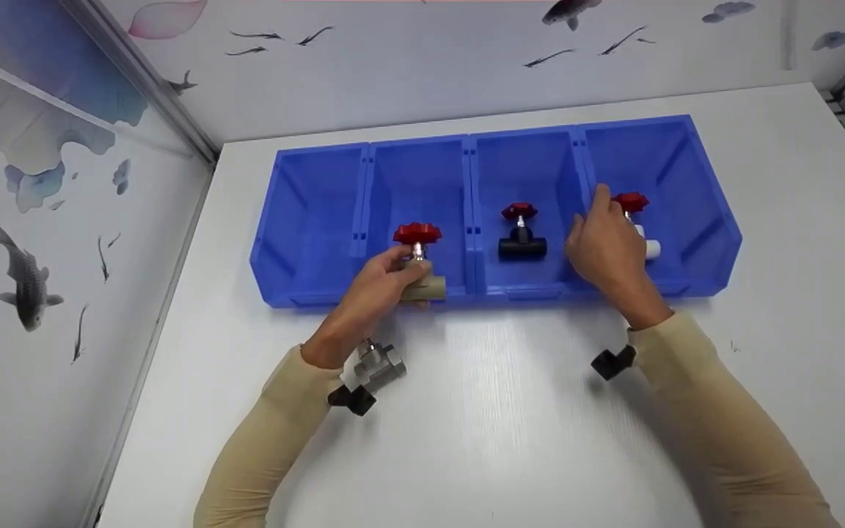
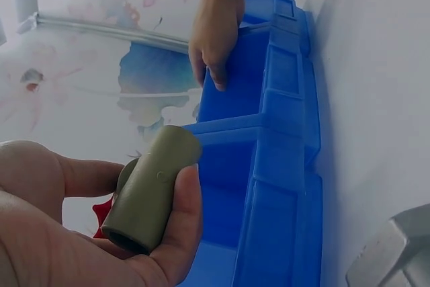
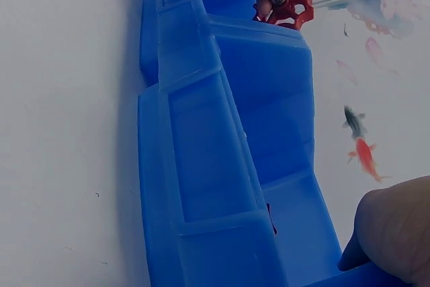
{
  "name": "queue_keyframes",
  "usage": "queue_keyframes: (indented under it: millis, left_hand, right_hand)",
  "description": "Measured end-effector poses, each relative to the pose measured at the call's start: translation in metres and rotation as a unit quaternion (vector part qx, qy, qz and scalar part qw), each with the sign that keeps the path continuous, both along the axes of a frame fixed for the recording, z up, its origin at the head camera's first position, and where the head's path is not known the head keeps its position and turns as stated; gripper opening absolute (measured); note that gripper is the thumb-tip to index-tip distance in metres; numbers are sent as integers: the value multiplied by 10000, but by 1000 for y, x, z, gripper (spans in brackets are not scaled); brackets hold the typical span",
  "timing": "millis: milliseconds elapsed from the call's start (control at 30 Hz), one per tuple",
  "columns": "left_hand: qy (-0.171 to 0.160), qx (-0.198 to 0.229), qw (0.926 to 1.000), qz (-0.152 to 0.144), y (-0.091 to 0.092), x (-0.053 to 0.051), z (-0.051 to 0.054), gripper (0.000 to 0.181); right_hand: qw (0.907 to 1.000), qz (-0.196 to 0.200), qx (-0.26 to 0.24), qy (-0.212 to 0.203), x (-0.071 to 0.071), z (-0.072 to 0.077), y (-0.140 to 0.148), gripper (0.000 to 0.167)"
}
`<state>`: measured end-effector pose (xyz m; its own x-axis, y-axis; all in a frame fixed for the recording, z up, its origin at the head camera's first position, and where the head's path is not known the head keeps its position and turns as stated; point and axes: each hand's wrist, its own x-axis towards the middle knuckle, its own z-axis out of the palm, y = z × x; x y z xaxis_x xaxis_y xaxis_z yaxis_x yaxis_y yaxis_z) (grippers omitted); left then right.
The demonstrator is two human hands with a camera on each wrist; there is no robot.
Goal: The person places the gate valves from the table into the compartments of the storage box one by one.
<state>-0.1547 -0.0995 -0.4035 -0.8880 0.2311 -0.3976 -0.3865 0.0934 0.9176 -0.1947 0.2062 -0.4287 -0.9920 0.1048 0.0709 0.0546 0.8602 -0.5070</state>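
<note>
In the head view my left hand point(image 1: 378, 286) holds a valve with an olive-beige tee body point(image 1: 426, 288) and a red handwheel point(image 1: 417, 233), at the front of the second bin from the left. The left wrist view shows the body point(image 2: 154, 189) pinched between thumb and fingers. My right hand point(image 1: 609, 242) reaches over the divider between the third and fourth bins, with no held thing visible; its fingertip contact is partly hidden. Just right of it, a white valve point(image 1: 652, 249) with a red handwheel point(image 1: 631, 202) sits in the fourth bin, partly covered by the hand.
The third blue bin point(image 1: 525, 293) contains a black valve point(image 1: 523, 247) with a red handwheel. A silver metal valve point(image 1: 381, 367) lies on the white table point(image 1: 496, 440) beside my left wrist. Patterned wall panels point(image 1: 422, 81) stand behind and to the left of the joined bins.
</note>
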Motion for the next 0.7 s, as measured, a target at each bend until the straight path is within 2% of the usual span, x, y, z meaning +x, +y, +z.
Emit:
queue_keyframes:
  millis: [200, 500, 700]
  left_hand:
    - [-72, 48, 9999, 100, 3, -7, 0, 52]
    - [-130, 22, 9997, 214, 10, -16, 0, 48]
    - [-170, -110, 9996, 192, 11, -22, -1, 49]
  right_hand:
    - [9999, 23, 1, -105, -1, 1, 0, 55]
    - [9998, -46, 71, 191, 1, -1, 0, 54]
    - [10000, -16, -3, 63, 1, 0, 0, 53]
